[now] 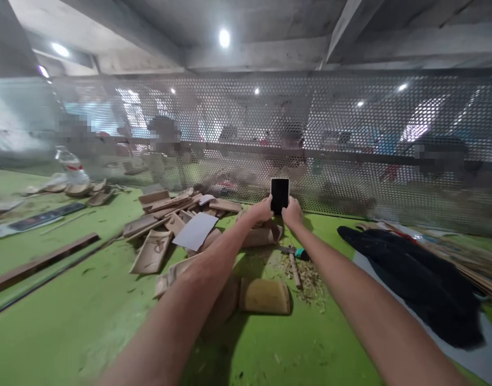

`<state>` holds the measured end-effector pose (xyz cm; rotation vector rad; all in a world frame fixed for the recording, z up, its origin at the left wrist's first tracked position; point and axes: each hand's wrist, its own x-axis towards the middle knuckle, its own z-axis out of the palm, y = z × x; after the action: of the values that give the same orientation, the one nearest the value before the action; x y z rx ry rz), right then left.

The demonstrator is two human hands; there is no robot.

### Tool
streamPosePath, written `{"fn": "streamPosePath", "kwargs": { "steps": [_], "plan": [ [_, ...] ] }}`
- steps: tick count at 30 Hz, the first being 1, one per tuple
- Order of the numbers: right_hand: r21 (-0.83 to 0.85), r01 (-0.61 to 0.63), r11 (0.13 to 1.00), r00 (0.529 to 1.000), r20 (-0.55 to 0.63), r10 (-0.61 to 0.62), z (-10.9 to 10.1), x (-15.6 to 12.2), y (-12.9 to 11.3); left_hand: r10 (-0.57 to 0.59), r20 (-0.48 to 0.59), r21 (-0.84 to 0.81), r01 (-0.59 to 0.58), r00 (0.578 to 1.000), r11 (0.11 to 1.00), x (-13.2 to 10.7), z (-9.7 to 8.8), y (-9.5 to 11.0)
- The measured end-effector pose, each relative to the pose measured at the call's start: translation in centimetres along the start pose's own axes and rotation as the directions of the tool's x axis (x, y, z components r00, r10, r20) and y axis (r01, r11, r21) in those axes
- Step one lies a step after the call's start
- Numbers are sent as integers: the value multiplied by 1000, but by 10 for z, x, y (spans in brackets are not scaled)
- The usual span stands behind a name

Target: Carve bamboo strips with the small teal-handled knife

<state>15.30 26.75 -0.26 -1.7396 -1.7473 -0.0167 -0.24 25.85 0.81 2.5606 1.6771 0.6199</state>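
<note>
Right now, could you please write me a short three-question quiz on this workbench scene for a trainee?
1. True or false: both hands hold the phone upright in front of the perforated screen.
2. Which lies on the pile of wooden pieces to the left of the arms? A) a white sheet B) a red cup C) a coiled rope
3. Fill in: the dark cloth lies on the person's ____ side of the green table.

Key:
1. True: left hand and right hand grip its lower edge.
2. A, the white sheet.
3. Right.
</note>
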Motion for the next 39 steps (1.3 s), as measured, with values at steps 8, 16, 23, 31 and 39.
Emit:
{"fn": "streamPosePath", "kwargs": {
  "steps": [8, 16, 23, 31, 39],
  "plan": [
    [19, 33, 999, 999, 1, -33, -1, -2, 7, 22, 50, -120, -16, 999, 993, -1, -2, -4],
    [126, -18, 992, 999, 30, 14, -1, 12, 13, 119, 35, -169, -112, 992, 979, -25, -42, -24],
    [190, -106, 976, 994, 60, 96, 8, 21, 11, 254, 6, -124, -251, 967, 960, -102, -67, -44],
    [250, -171, 953, 985, 40, 166, 16, 28, 18, 360, -193, -179, -393, 913, 902, -199, -46, -41],
    [339, -190, 921, 982, 73, 176, 27, 30, 10, 370, -125, -139, -386, 921, 912, -224, -58, -32]
  ]
}}
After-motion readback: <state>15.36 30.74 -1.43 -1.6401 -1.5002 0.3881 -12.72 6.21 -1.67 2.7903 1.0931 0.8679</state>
